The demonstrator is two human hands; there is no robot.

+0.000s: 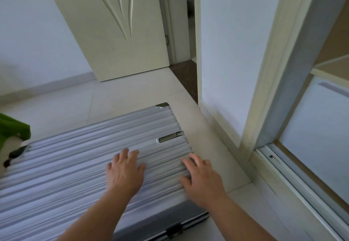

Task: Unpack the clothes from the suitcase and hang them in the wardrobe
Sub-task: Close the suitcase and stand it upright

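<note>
while the silver suitcase [66, 167] lies shut and flat on the tiled floor [132, 93], left hand [125, 173] and right hand [202, 179] spread flat on its lid, gripping nothing, wardrobe [321, 127] right of the right hand, green cloth [13, 127] well left of the left hand

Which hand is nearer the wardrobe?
Right. The right hand rests at the suitcase edge facing the wardrobe; the left hand lies further left on the lid.

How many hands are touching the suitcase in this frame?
2. The left hand lies flat, fingers spread, on the ribbed lid of the closed suitcase. The right hand rests on the lid near its right edge. No other hands are in view.
</note>
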